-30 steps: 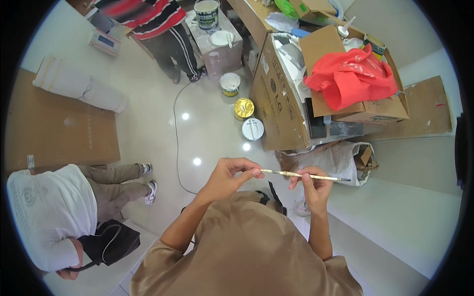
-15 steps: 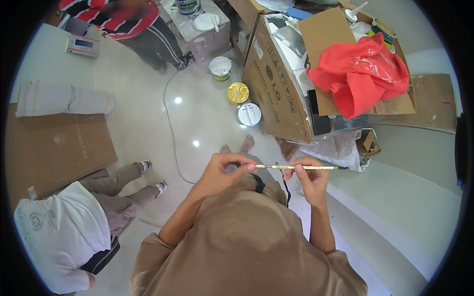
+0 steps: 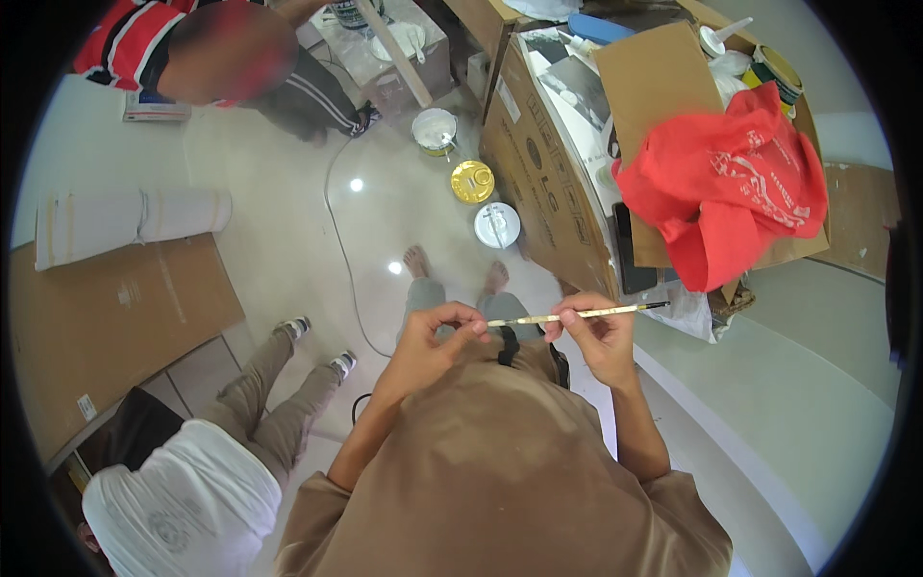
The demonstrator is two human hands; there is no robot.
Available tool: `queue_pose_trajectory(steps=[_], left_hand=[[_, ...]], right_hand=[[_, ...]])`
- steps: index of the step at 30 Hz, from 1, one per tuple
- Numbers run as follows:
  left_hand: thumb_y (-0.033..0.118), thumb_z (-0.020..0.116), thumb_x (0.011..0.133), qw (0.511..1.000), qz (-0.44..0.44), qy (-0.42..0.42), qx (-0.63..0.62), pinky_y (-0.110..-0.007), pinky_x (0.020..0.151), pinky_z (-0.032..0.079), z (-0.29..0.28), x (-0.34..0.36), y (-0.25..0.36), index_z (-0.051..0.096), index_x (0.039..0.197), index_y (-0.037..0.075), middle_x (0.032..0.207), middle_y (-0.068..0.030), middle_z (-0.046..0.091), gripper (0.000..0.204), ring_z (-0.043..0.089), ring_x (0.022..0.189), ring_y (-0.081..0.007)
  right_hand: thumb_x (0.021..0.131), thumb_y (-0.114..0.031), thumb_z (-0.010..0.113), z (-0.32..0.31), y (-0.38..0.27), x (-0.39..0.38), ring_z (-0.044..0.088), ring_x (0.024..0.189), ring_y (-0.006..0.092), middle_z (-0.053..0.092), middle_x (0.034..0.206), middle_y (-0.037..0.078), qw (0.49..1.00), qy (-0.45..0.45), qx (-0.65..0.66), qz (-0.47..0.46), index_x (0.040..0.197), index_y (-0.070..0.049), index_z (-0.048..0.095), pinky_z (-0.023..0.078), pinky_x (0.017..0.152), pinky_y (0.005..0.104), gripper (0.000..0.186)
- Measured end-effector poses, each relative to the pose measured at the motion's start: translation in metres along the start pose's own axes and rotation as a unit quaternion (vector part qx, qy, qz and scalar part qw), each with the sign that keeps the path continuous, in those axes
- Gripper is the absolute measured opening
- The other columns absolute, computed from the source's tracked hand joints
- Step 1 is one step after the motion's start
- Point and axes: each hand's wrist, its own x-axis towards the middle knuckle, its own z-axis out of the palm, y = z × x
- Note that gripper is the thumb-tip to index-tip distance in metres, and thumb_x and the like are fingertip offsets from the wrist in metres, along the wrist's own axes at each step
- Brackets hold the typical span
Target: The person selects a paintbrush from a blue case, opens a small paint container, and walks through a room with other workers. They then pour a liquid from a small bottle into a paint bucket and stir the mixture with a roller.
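Note:
Between my two hands, in front of my brown shirt, lies a thin pale paintbrush (image 3: 538,318) with a dark tip pointing right. My left hand (image 3: 438,337) pinches its left end between thumb and fingertips. My right hand (image 3: 594,344) is closed on the shaft farther right, its thumb beneath the brush. Beyond my hands, my bare feet show on the glossy floor, near a white lidded can (image 3: 497,224), a gold-topped can (image 3: 473,181) and an open can of white paint (image 3: 435,130).
Cardboard boxes (image 3: 538,163) with a red cloth (image 3: 721,192) stand at right. A striped-shirted co-worker (image 3: 125,48) leans by a plinth with a wooden batten (image 3: 404,67). Another co-worker (image 3: 183,500) is at lower left, near cardboard (image 3: 115,327) and a white roll (image 3: 91,226). A cable crosses the floor.
My hands and the brush have moved slightly up in view. The striped-shirted co-worker leans further left, arm raised, and a batten now appears there. The other co-worker has shifted rightward. My feet have come into view.

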Motion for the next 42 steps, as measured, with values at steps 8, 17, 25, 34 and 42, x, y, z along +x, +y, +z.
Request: queue_pose_trajectory(steps=[8,17,25,34,42], left_hand=[[0.014,0.066,0.100,0.991,0.001,-0.108,0.082,-0.032,0.089,0.049,-0.088,0.055,0.031,0.070,0.101,0.000,0.091,-0.0051,0.075,0.015,0.066,0.090,-0.0131],[0.019,0.062,0.101,0.965,0.018,-0.223,0.136,-0.035,0.083,0.051,-0.215,0.095,0.080,0.067,0.104,0.000,0.091,-0.0084,0.074,0.019,0.068,0.091,-0.0187],[0.017,0.067,0.098,0.973,0.096,-0.186,0.093,-0.033,0.084,0.052,-0.281,0.104,0.093,0.069,0.114,0.000,0.101,-0.0096,0.074,0.023,0.069,0.094,-0.0190],[0.015,0.068,0.097,0.976,0.104,-0.189,0.022,-0.032,0.081,0.051,-0.306,0.100,0.098,0.073,0.106,0.001,0.095,-0.0079,0.076,0.017,0.070,0.090,-0.0160],[0.016,0.070,0.096,0.970,0.085,-0.226,0.035,-0.032,0.082,0.050,-0.308,0.102,0.097,0.073,0.103,0.000,0.091,-0.0068,0.074,0.017,0.065,0.086,-0.0145]], right_hand=[[0.101,-0.005,0.062,0.054,0.000,0.056,0.069,0.077,0.0183,0.070,0.085,0.013,0.996,0.080,-0.030,0.005,0.102,0.006,0.066,0.058,0.070,0.0324,0.012],[0.101,-0.006,0.063,0.162,-0.007,0.122,0.068,0.077,0.0182,0.070,0.086,0.012,0.984,0.171,-0.055,-0.014,0.104,0.005,0.066,0.056,0.072,0.0326,0.012],[0.102,-0.007,0.063,0.206,-0.027,0.168,0.067,0.077,0.0193,0.070,0.087,0.013,0.980,0.183,-0.082,-0.003,0.103,0.005,0.066,0.055,0.072,0.0335,0.013],[0.101,-0.007,0.063,0.232,-0.029,0.186,0.067,0.076,0.0201,0.069,0.085,0.013,0.983,0.164,-0.075,-0.017,0.102,0.006,0.066,0.054,0.072,0.0339,0.013],[0.101,-0.007,0.063,0.238,-0.022,0.176,0.068,0.077,0.0206,0.069,0.086,0.013,0.982,0.172,-0.076,-0.018,0.103,0.005,0.066,0.055,0.073,0.0346,0.013]])
